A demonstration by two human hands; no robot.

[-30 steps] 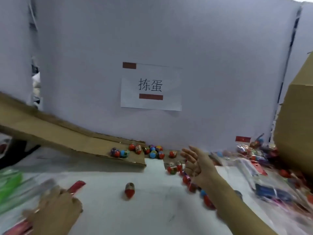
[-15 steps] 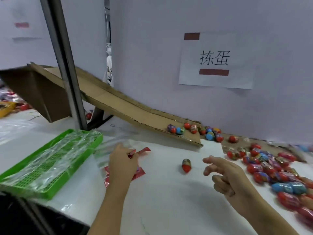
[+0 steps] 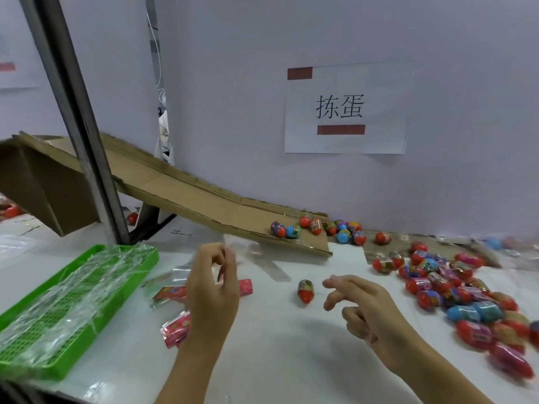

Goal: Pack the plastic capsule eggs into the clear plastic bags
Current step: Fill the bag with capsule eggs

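Note:
My left hand [image 3: 212, 290] pinches a clear plastic bag [image 3: 248, 253] and holds it up above the white table. My right hand [image 3: 364, 304] hovers with loosely curled fingers and holds nothing. Just left of its fingertips lies a single red capsule egg [image 3: 305, 290]. A heap of several capsule eggs [image 3: 455, 290] covers the table at the right. More eggs [image 3: 318, 228] sit at the foot of the cardboard ramp [image 3: 186, 196]. Bags with red printed headers [image 3: 175, 330] lie under my left hand.
A green plastic tray [image 3: 26, 365] holding clear bags stands at the left near the table's front edge. A dark metal post [image 3: 75, 123] rises behind it. A white partition with a paper sign [image 3: 344, 112] closes the back.
The view swung left and down. My left hand lifted a clear bag off the table. My right hand came back from the egg heap toward the single red egg.

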